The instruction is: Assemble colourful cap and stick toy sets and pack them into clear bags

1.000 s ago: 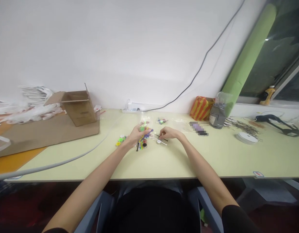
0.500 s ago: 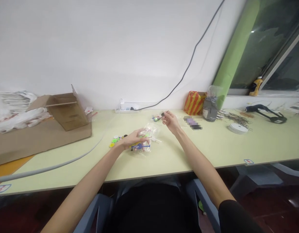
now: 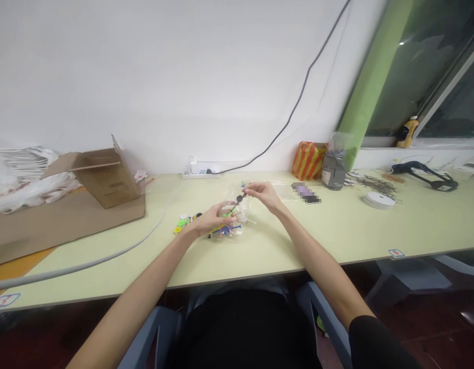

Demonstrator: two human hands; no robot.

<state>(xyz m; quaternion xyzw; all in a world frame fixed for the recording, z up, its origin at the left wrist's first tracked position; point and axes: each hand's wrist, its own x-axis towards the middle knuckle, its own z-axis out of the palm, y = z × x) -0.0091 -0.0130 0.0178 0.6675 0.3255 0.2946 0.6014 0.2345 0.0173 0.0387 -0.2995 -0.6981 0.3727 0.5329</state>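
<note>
My left hand (image 3: 212, 219) is closed around a clear plastic bag (image 3: 235, 230) filled with small coloured plastic pieces, blue, yellow and green among them. Just above the bag's mouth, my right hand (image 3: 262, 195) pinches a small black piece with a round disc and a thin stem (image 3: 239, 198). The stem points down toward the bag. To the left of my left hand lies a cluster of loose pieces (image 3: 182, 223) in green, yellow, white and black. A few more small pieces (image 3: 243, 184) show behind my right fingertips, mostly hidden.
A cardboard box (image 3: 106, 177) stands left. Along the wall are a power strip (image 3: 200, 170), a red-yellow striped bag (image 3: 308, 160) and a grey container (image 3: 333, 170). A phone (image 3: 307, 193) and a white roll (image 3: 379, 200) lie right. A grey hose (image 3: 106, 257) crosses the left side.
My right hand has moved left and slightly down, bringing the black piece over the bag. My left hand stays almost in place, still holding the bag.
</note>
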